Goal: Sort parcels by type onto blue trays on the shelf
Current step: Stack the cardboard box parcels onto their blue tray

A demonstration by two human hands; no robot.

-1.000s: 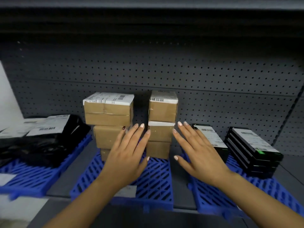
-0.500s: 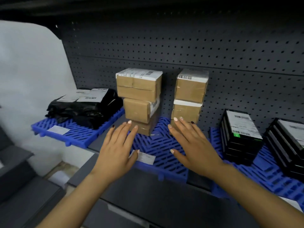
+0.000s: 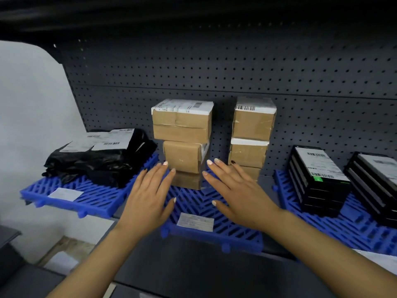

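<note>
Hands hover palm-down with fingers spread and holding nothing: the left hand point(image 3: 148, 201) and right hand point(image 3: 240, 196) flank the front of the middle blue slatted plastic tray point(image 3: 214, 231). Two stacks of brown cardboard parcels point(image 3: 182, 143) stand on that tray at 12 o'clock from the hands. Black plastic mailer bags point(image 3: 96, 160) lie on the blue tray at 10 o'clock, and flat black boxes point(image 3: 318, 179) are piled on the blue tray at 3 o'clock.

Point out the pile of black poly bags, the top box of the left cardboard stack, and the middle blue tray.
pile of black poly bags point(image 3: 96, 164), head view, crinkled front side.
top box of the left cardboard stack point(image 3: 181, 125), head view, brown front face.
middle blue tray point(image 3: 236, 235), head view, bare front slats.
</note>
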